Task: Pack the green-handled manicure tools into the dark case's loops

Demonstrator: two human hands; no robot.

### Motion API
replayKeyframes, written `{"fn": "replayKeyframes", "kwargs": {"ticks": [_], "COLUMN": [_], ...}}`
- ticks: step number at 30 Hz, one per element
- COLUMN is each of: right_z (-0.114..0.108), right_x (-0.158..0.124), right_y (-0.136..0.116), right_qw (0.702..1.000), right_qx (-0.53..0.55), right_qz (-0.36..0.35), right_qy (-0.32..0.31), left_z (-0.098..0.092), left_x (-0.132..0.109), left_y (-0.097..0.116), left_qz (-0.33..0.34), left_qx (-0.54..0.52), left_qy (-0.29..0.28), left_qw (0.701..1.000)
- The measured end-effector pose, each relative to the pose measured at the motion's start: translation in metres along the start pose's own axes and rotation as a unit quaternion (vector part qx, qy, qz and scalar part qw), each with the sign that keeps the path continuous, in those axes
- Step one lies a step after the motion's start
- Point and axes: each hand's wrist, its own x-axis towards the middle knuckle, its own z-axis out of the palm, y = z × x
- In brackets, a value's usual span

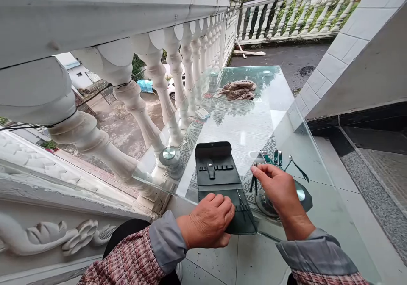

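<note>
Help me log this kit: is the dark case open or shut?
Open: the dark case lies unfolded, showing its inner loops.

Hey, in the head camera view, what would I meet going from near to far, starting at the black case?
Black rectangular folding case → small blue-and-white flat item → crumpled brown cloth → pale wooden planks → far white balustrade.

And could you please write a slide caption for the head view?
At a glass table, the left hand holds an open dark case while the right hand pinches a slim dark item.
</note>
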Motion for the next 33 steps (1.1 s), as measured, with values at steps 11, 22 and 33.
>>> {"fn": "replayKeyframes", "kwargs": {"ticks": [11, 22, 33], "right_z": [-0.054, -0.044, -0.030], "right_x": [-0.015, -0.044, -0.075], "right_y": [0.034, 0.029, 0.027], "right_qw": [0.968, 0.954, 0.921], "right_qx": [-0.249, -0.229, -0.292], "right_qz": [0.015, -0.180, -0.167], "right_qy": [0.008, -0.067, -0.196], "left_z": [-0.003, -0.008, -0.001], "left_x": [0.001, 0.001, 0.002], "left_y": [-0.005, 0.011, 0.017], "left_qz": [0.008, -0.018, -0.003], "left_qx": [-0.002, 0.070, 0.130], "left_qy": [-0.010, -0.044, -0.047], "left_qw": [1.000, 0.996, 0.990]}}
